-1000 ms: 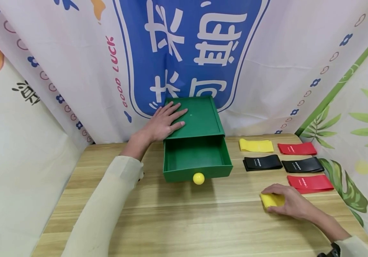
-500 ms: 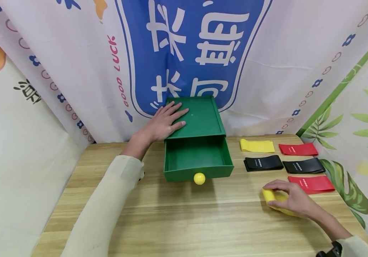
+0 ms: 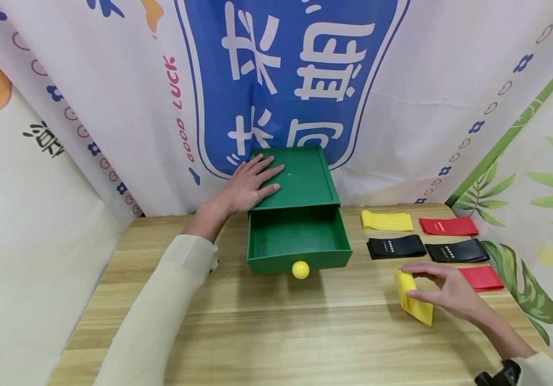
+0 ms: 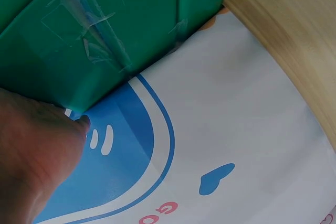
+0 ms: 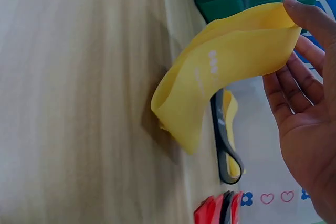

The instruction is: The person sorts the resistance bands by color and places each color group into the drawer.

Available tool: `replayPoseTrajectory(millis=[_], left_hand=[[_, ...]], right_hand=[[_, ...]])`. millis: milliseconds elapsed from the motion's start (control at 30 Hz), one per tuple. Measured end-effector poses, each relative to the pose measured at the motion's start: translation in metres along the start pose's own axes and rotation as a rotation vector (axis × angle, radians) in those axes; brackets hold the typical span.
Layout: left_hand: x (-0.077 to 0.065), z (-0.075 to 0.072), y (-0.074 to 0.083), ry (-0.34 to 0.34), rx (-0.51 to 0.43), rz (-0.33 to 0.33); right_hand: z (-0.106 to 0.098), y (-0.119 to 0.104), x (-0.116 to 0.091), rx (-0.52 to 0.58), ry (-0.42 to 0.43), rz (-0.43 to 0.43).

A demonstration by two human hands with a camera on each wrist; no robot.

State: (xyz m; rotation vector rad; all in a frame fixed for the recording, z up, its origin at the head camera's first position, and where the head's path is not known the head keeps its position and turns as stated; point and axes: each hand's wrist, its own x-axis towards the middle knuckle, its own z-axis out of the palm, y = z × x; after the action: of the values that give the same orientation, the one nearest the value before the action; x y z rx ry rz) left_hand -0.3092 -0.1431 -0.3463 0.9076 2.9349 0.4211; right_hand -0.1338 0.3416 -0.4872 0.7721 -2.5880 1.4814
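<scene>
A green box [image 3: 300, 177] stands at the back of the table, its drawer [image 3: 300, 260] pulled out at the front by a yellow round knob [image 3: 300, 269]. Nothing lies inside the drawer. My left hand [image 3: 247, 187] rests flat on the box top with fingers spread; in the left wrist view the hand [image 4: 37, 150] lies along the box's taped side. Over the right part of the table, my right hand [image 3: 450, 289] pinches one end of a yellow resistance band loop [image 3: 413, 300] between thumb and fingers. The right wrist view shows the band [image 5: 226, 61] hanging down from the fingertips.
Right of the box lie another yellow band [image 3: 386, 220], two black bands [image 3: 397, 246] and two red bands [image 3: 448, 225], the nearer red one partly behind my right hand. Printed cloth [image 3: 151, 134] hangs at the back and both sides of the wooden table [image 3: 276, 338].
My right hand has lifted the yellow band from the table, and it now hangs from the fingers instead of lying flat. The left hand has stayed on the box.
</scene>
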Motion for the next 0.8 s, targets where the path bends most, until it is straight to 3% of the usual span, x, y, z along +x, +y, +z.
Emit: replayPoseTrajectory(millis=[467,800], left_hand=[[-0.001,0.000,0.000,0.006,-0.001,0.004],[0.000,0.001,-0.001,0.004,0.003,0.007]], right_hand=[[-0.007,-0.025,0.022,0.146,0.069,-0.039],[-0.011,-0.051,0.044,0.221,0.076,-0.134]])
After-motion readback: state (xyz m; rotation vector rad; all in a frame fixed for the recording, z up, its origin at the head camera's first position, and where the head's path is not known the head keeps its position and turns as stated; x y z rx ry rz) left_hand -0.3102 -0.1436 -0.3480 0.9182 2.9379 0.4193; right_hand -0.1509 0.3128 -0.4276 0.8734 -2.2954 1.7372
